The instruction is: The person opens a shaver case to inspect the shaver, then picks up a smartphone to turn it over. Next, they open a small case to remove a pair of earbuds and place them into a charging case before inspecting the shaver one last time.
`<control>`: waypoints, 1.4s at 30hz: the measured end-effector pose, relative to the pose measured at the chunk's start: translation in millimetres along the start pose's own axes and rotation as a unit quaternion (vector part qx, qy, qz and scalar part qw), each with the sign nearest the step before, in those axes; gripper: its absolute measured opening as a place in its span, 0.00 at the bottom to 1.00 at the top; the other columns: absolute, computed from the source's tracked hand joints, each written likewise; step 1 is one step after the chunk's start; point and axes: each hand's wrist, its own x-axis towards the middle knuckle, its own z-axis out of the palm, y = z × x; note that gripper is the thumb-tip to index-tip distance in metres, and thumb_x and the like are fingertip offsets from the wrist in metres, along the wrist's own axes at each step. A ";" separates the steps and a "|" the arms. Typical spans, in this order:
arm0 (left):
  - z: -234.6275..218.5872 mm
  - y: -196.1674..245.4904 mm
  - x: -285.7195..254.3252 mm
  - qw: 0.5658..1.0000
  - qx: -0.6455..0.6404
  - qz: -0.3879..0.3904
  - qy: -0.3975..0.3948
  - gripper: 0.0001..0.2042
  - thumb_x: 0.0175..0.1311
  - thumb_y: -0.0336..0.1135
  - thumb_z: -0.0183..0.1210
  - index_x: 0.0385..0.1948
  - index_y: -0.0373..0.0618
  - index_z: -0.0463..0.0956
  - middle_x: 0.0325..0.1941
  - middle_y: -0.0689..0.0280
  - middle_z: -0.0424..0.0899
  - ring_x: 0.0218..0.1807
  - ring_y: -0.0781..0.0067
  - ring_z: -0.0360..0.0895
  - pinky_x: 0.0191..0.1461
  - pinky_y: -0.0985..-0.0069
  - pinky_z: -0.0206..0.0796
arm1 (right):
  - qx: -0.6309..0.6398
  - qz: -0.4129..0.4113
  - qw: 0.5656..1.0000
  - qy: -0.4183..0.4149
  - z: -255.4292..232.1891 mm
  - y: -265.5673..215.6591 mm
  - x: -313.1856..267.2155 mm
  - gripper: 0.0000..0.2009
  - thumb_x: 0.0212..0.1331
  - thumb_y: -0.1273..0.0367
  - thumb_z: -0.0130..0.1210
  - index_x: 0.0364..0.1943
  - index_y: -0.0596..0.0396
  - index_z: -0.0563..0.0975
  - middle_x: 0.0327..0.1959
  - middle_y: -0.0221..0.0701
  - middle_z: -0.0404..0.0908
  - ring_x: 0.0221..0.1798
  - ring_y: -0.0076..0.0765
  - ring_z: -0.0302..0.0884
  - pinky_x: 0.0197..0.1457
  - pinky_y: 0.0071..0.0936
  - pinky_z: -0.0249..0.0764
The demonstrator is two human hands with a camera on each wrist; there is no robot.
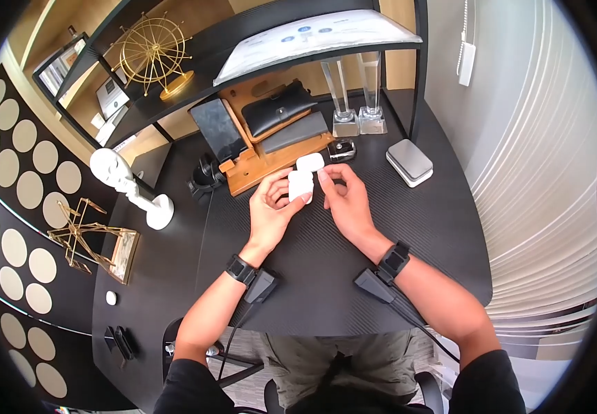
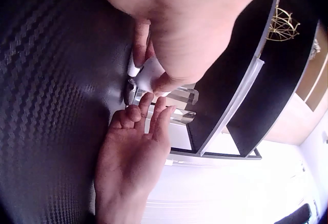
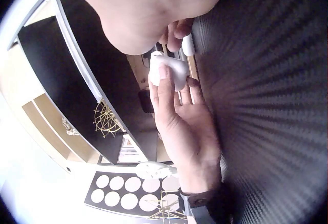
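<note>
My left hand (image 1: 269, 210) grips a small white earbud case (image 1: 300, 186) above the desk, its thumb across the near face and its fingers behind. In the right wrist view, the same case (image 3: 174, 73) stands tilted between thumb and fingers. My right hand (image 1: 349, 207) is just right of the case, thumb and fingers loosely bent, fingertips close to its edge. The left wrist view shows this right hand (image 2: 130, 155) with its palm turned up and nothing visible between the fingers. A second white rounded object (image 1: 310, 162) lies on the desk just beyond the case.
Behind the hands, a wooden stand (image 1: 253, 165) bears a phone (image 1: 219, 131) and a black wallet (image 1: 279, 110). A car key (image 1: 342, 150) lies beside crystal trophies (image 1: 371, 117). Rightward sits a grey-and-white box (image 1: 409, 163); leftward, a white figurine (image 1: 157, 210). A shelf (image 1: 201, 103) overhangs the back.
</note>
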 end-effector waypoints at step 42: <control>-8.8 -12.4 7.8 0.998 -0.031 -0.053 0.000 0.10 0.75 0.38 0.59 0.42 0.41 0.77 0.38 0.67 0.84 0.37 0.82 0.78 0.40 0.81 0.70 | -0.050 -0.018 0.993 -0.104 -0.4 5.2 -0.7 0.31 0.51 0.79 0.71 0.59 0.61 0.68 0.50 0.41 0.78 0.32 0.21 0.82 0.35 0.22 0.78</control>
